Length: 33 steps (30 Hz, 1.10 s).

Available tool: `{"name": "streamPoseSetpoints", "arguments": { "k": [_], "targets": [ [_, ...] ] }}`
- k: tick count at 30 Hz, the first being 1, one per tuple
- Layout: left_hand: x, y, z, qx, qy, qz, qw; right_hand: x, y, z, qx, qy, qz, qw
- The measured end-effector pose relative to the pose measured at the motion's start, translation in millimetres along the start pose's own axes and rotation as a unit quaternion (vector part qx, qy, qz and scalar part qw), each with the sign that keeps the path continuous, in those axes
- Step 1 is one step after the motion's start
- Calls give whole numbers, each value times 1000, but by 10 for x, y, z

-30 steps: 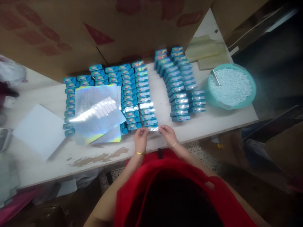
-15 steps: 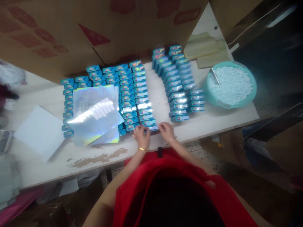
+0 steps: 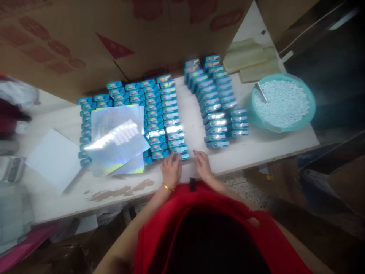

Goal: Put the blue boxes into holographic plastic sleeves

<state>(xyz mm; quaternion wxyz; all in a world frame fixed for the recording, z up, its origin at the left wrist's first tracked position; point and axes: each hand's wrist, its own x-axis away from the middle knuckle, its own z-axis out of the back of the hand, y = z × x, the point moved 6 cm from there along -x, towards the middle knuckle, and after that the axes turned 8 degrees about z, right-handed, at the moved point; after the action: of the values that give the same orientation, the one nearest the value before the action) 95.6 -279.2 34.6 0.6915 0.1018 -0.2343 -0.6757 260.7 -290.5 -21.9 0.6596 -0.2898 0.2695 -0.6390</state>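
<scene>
Small blue printed packs (image 3: 172,114) stand in several close rows on the table. At the near end of one row, my left hand (image 3: 171,169) lies with its fingertips against the nearest pack (image 3: 184,156), fingers somewhat spread. A little to the right is my right hand (image 3: 203,165), its fingers apart and holding nothing I can see, just clear of that pack. Shiny holographic sheets (image 3: 114,137) rest over the left rows, with a strip of pale labels (image 3: 125,132) on top. The picture is slightly blurred.
Further right stands a second group of blue packs (image 3: 213,102). A turquoise tub (image 3: 310,108) of small white pieces holds a metal scoop (image 3: 261,92). White paper (image 3: 54,161) lies left on the white table (image 3: 68,205). A large cardboard box (image 3: 159,42) walls off the back.
My right hand has drawn back from the nearest pack and its fingers have opened out. My left hand's fingers have loosened from a pinch, staying at the pack. The view has shifted slightly.
</scene>
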Motion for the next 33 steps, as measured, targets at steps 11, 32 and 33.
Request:
{"name": "streamPoseSetpoints", "arguments": {
  "k": [11,32,33],
  "targets": [
    [-202,61,-14,-107,-42,-136,984,-307,-12,-5,144,-74,58,985],
    [-707,104,-388,-178,-10,-112,978,-3874,-798,-568,223,-68,115,966],
    [-716,122,-399,-178,-13,-115,977,-3877,-787,-564,220,-72,114,966]
  ]
}}
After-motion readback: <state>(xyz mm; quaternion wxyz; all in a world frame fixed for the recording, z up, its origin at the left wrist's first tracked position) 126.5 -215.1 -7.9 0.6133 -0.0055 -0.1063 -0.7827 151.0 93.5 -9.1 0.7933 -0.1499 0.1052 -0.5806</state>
